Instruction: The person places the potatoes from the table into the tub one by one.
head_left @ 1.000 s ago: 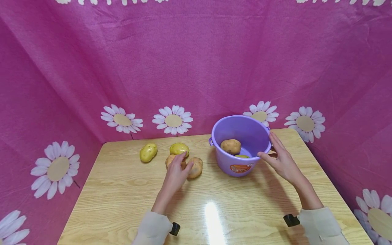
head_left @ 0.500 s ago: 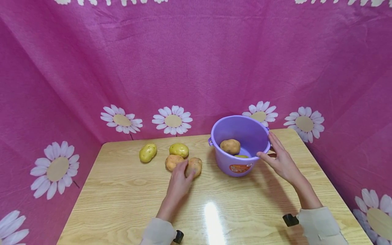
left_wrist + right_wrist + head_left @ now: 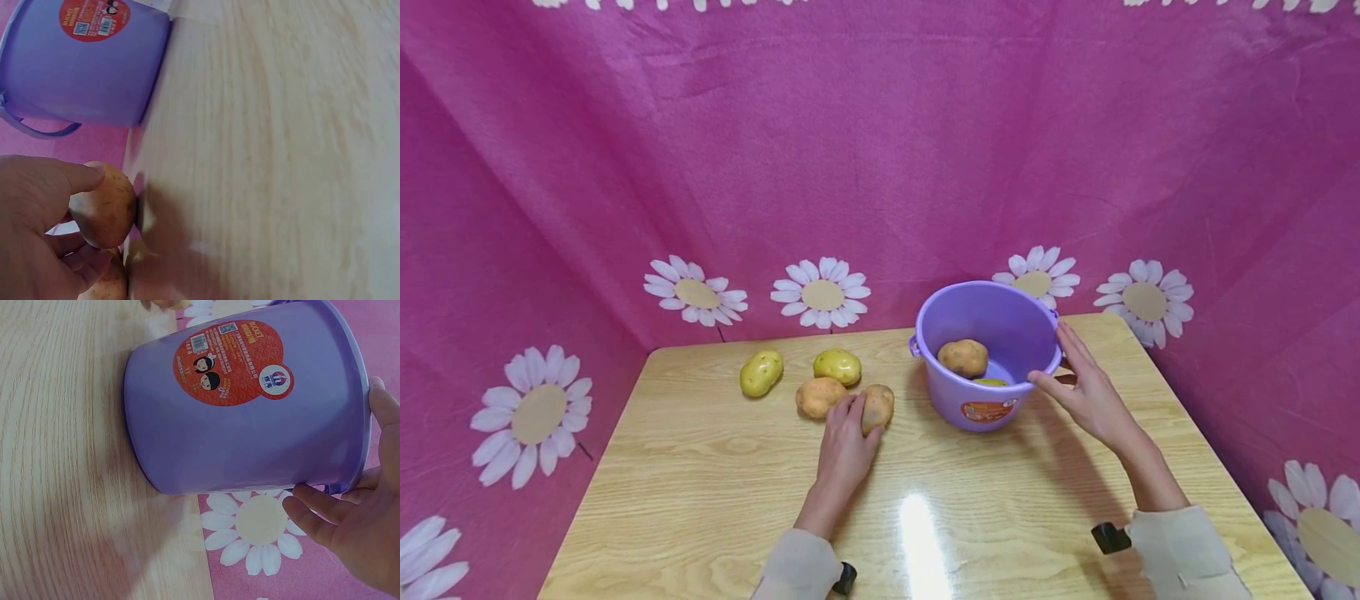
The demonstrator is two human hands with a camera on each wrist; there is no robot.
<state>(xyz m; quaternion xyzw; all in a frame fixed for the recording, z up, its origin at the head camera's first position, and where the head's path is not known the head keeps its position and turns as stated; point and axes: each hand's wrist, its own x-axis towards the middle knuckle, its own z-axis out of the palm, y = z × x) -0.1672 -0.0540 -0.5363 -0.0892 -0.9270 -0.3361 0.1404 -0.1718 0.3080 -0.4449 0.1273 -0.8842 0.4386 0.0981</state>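
My left hand (image 3: 844, 450) holds a tan potato (image 3: 878, 408) on the table between thumb and fingers. In the left wrist view the thumb presses one side of this potato (image 3: 107, 206), and the fingers lie on the other. Just left of it rests an orange-tan potato (image 3: 820, 397), with a yellow-green potato (image 3: 838, 367) behind. A purple bucket (image 3: 973, 404) stands upright to the right. My right hand (image 3: 1093, 396) grips its right side at the rim, thumb in front and fingers round the outside. Inside the bucket are a brown potato (image 3: 964, 358) and a partly hidden yellow-green one.
Another yellow-green potato (image 3: 762, 373) lies farther left on the wooden table (image 3: 700, 483). A pink cloth (image 3: 880, 167) with white flowers hangs behind the table and at both sides. The bucket's handle (image 3: 44, 131) hangs down at its side.
My left hand has moved right from above the orange-tan potato and taken hold of the tan one. The orange-tan potato has shifted slightly left. My right hand and the bucket stay put.
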